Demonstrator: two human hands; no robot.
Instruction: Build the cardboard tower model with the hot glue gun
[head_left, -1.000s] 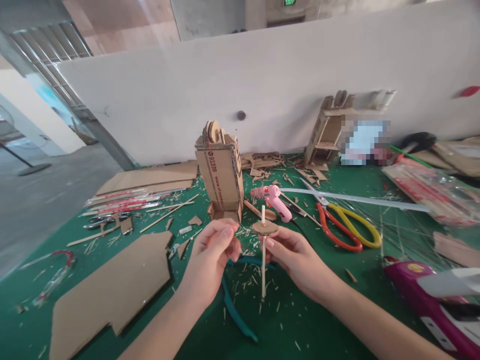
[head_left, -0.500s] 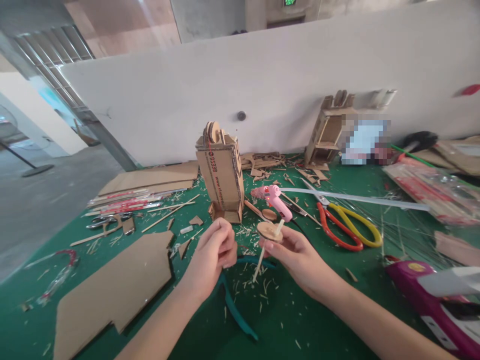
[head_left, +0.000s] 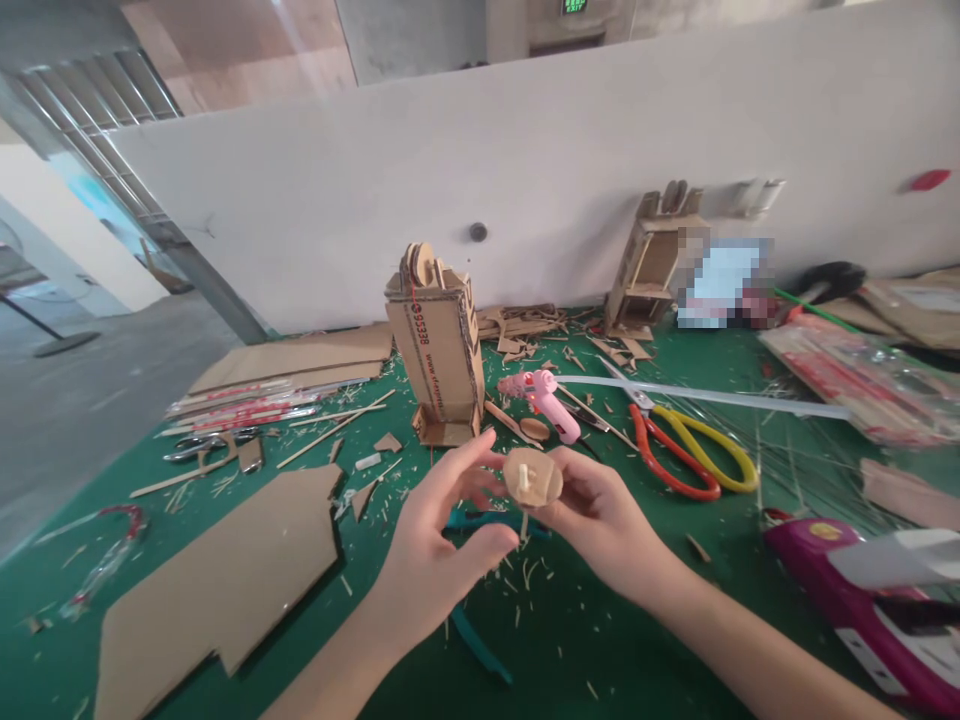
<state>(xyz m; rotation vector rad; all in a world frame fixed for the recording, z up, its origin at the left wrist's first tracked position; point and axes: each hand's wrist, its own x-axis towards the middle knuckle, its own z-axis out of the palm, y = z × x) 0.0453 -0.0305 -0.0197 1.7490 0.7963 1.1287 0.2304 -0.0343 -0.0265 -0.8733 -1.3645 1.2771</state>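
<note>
My right hand grips a small round cardboard disc with a thin wooden stick through its middle. The disc's face is tipped toward me and the stick's short end points at the camera. My left hand is beside it with fingers spread apart, its fingertips close to the disc's left edge and holding nothing. Both hands hover over the green table, just in front of an upright cardboard tower. Teal-handled pliers lie under my hands.
A pink glue gun and red-and-yellow scissors lie behind my hands. A large cut cardboard sheet covers the front left. Sticks, packets and scraps litter the left and back. A purple tool sits at the right edge.
My right hand has turned the disc and stick from upright to face me. My left hand has unclenched and its fingers have spread toward the disc.
</note>
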